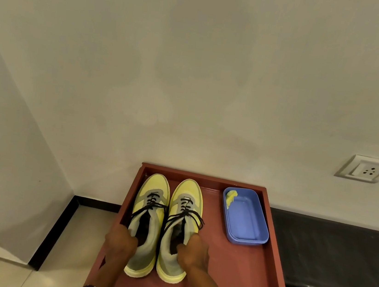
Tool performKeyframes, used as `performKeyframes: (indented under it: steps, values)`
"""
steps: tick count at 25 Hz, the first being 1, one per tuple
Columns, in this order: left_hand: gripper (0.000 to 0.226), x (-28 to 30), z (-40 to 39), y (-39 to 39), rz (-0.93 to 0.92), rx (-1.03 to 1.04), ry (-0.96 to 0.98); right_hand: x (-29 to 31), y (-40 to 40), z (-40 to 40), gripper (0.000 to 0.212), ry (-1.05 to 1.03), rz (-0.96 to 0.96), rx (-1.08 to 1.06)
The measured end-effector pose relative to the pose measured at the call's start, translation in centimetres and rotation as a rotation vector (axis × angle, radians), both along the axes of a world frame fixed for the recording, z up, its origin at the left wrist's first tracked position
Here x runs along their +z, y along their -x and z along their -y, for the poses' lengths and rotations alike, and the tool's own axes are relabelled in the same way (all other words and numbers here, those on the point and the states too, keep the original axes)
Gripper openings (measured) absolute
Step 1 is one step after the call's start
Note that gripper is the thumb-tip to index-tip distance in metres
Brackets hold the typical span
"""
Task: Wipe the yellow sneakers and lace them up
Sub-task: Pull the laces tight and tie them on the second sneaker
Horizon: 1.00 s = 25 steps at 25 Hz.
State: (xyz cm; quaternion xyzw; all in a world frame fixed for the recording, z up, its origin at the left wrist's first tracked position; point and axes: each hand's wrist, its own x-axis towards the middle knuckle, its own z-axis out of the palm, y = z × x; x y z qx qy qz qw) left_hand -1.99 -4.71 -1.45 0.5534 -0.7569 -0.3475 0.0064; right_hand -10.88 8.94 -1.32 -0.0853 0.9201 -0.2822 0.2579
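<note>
left hand (120, 240): grips collar of left sneaker (147, 224), fingers curled into the opening
right hand (193, 252): grips collar of right sneaker (180, 229), fingers hooked inside
sneakers: side by side, touching, toes at counter's (234, 269) far edge, on its left half; upright
laces (151, 207): black, threaded, ends loose over both sides
tub (245, 217): blue, far-right corner of counter, apart from sneakers
cloth (231, 197): yellow, over tub's far-left rim
socket (364, 169): on wall, right of counter
</note>
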Motion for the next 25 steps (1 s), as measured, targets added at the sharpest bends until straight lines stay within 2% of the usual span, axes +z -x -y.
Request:
performKeyframes:
  steps: [8, 13, 18, 21, 25]
  values:
    - [0.008, 0.4, -2.8, -0.1, -0.131, 0.09, 0.025, 1.1, 0.8, -1.5, 0.031, 0.025, 0.007, 0.036]
    - [0.01, 1.3, -4.9, 0.6, -0.192, 0.135, 0.02, 3.0, 2.5, -3.7, 0.028, 0.036, -0.083, 0.061]
    - [0.011, 3.6, -7.2, 2.4, -0.28, 0.065, 0.034, 5.3, 4.7, -6.4, 0.022, 0.063, -0.134, 0.053]
    - [0.011, 4.8, -9.2, 4.2, -0.306, 0.006, 0.039, 6.5, 6.4, -8.9, 0.01, 0.048, -0.155, 0.027]
    - [0.014, 5.9, -12.8, 6.8, -0.34, -0.048, 0.036, 8.0, 8.5, -13.0, 0.024, 0.063, -0.155, -0.05]
